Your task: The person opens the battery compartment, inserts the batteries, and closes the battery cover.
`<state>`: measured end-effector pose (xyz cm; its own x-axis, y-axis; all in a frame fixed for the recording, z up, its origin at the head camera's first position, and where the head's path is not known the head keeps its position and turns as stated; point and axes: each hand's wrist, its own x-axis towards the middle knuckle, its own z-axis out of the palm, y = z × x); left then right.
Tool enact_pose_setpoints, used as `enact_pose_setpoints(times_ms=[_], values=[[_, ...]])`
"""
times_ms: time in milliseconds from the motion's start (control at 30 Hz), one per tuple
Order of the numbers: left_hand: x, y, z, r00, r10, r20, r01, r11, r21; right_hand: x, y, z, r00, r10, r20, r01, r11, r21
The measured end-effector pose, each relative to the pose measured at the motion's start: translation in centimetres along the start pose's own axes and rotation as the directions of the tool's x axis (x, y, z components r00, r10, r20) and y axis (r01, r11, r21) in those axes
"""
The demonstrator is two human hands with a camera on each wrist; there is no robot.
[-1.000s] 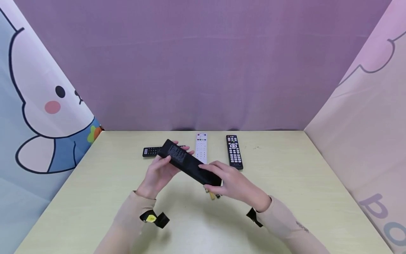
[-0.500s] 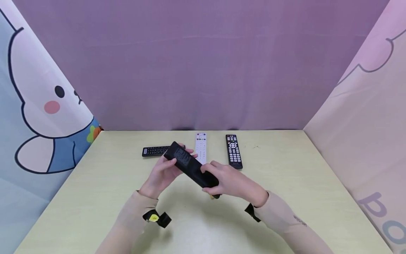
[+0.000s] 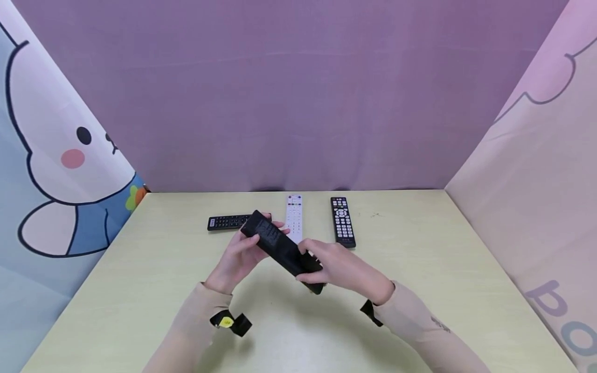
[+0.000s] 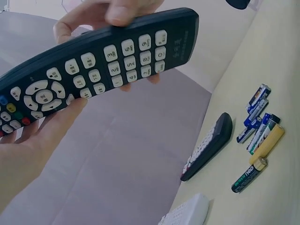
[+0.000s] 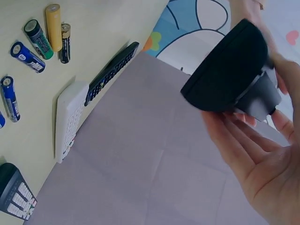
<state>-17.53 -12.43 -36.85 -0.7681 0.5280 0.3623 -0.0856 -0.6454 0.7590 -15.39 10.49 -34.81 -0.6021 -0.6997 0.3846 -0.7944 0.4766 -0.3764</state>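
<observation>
A black remote control is held above the table, its back turned up in the head view. My left hand grips its upper end, thumb on one edge and fingers beneath. In the left wrist view its white keys show. At the lower end, my right hand pinches the battery cover, which juts out at an angle from the remote's back in the right wrist view. The inside of the battery compartment is hidden.
Behind the hands lie a white remote, a black remote with white keys and another black remote lying sideways. Several loose batteries, blue, green and yellow, lie on the table below the held remote.
The held remote has shifted slightly right and tilted more steeply. My right thumb and finger have curled in at its lower end, and the battery cover there now stands off the back.
</observation>
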Motion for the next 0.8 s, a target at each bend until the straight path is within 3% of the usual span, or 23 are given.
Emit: enact_pose_setpoints(times_ms=[233, 467, 600, 800], values=[[-0.1, -0.1, -0.1, 1.0, 0.017, -0.002, -0.017, 0.999, -0.039, -0.3, 0.3, 0.1, 0.995, -0.028, -0.094, 0.032, 0.999, 0.037], [0.0, 0.0, -0.2, 0.999, 0.035, -0.02, -0.036, 0.998, -0.06, -0.3, 0.8, 0.5, 0.975, -0.065, -0.211, 0.08, 0.995, 0.064], [-0.1, -0.1, -0.3, 0.999, 0.046, -0.023, -0.048, 0.995, -0.083, -0.4, 0.8, 0.7, 0.97, -0.006, -0.242, 0.043, 0.988, 0.151], [-0.2, 0.0, -0.5, 0.998, 0.054, -0.032, -0.057, 0.993, -0.105, -0.7, 1.0, 0.6, 0.955, 0.129, -0.269, -0.033, 0.941, 0.336]])
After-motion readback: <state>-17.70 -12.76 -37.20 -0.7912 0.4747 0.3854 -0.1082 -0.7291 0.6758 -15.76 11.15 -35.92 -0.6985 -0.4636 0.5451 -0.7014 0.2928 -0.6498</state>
